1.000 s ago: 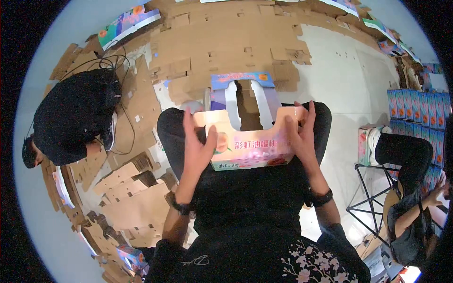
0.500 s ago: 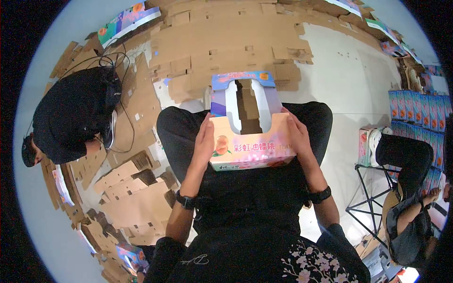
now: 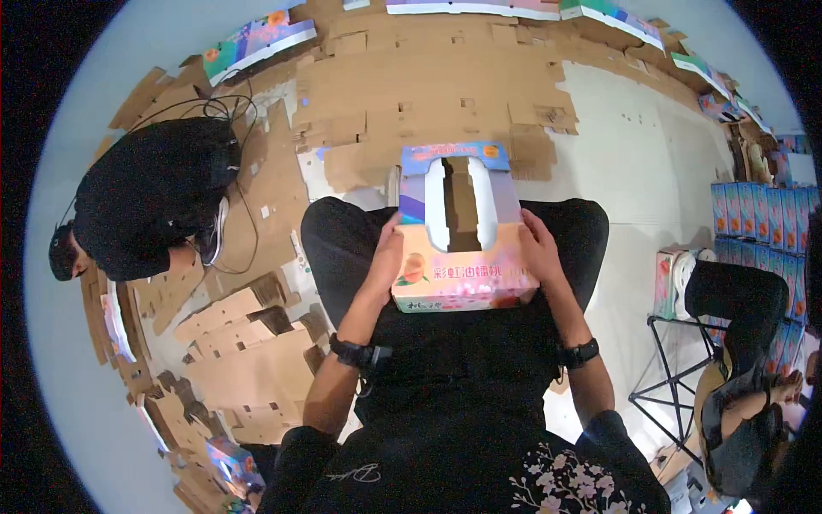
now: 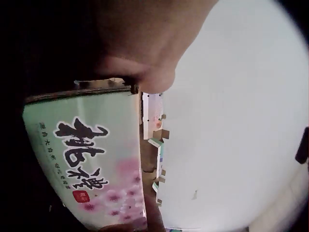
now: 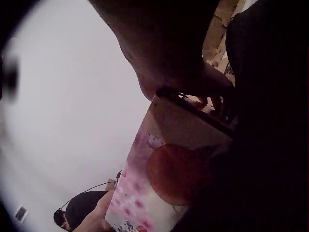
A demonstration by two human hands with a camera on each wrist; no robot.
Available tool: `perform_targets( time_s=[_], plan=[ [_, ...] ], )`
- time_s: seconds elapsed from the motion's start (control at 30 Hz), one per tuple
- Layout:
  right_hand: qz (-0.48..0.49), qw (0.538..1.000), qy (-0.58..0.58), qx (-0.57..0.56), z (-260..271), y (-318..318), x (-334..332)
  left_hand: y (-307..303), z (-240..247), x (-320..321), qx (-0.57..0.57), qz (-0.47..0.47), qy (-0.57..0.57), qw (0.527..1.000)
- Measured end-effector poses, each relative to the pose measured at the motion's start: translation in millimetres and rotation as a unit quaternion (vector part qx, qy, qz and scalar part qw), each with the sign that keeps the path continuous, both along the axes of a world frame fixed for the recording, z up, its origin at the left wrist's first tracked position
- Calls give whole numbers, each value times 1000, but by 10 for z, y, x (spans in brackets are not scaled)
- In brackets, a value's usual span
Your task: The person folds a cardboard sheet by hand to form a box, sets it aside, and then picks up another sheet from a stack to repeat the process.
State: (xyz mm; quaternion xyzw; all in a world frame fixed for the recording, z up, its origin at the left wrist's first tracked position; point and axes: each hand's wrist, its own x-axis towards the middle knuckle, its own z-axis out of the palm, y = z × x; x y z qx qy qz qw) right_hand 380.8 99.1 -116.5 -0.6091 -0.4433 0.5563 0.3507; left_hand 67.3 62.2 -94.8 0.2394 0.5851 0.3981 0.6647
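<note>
Over dark trousers (image 3: 582, 244), holding a printed carton (image 3: 471, 257) in the lap, with the left hand (image 3: 387, 261) and the right hand (image 3: 539, 255) laid against opposite sides, fingers nearly straight, pressing inward rather than wrapping round. Apparently at the squaring-up step, judging by flaps meeting around the long cutout (image 3: 462, 206). Probably calls next for even pressure from both sides, without creasing the small peach print (image 3: 413, 268).

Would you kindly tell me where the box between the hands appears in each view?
Head: box, centre, between left hand and right hand.
Left wrist: box, lower left, mostly pale green.
Right wrist: box, lower centre, partly shadowed.
Shared landmark: pink blossom print on the box.
</note>
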Motion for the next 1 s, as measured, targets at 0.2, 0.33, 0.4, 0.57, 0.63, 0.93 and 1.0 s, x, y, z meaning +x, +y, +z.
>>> perform_targets(
  time_s=[0.2, 0.33, 0.4, 0.57, 0.63, 0.93, 1.0],
  plan=[
    [10, 999, -13, 36, 36, -61, 18, -85, 175, 100, -85, 106, -20, 990],
    [2, 998, -14, 60, 262, -92, 40, -65, 82, -29, -109, -37, -170, 979],
    [11, 981, -130, 142, 527, -114, 7, -90, 192, 19, -36, -19, -167, 985],
    [12, 893, -341, 292, 1658, -273, -148, -116, 789, 558, 151, 47, 5, 987],
    [-8, 929, -255, 268, 2082, -330, -304, -119, 1070, 982, 266, 19, 31, 963],
    [-219, 900, -326, 192, 1766, -217, 1077, 87, 1160, 1382, 445, -312, 127, 830],
    [-213, 884, -377, 175, 1308, -394, 1819, 93, 1253, 989, 400, -253, 167, 865]
  ],
)
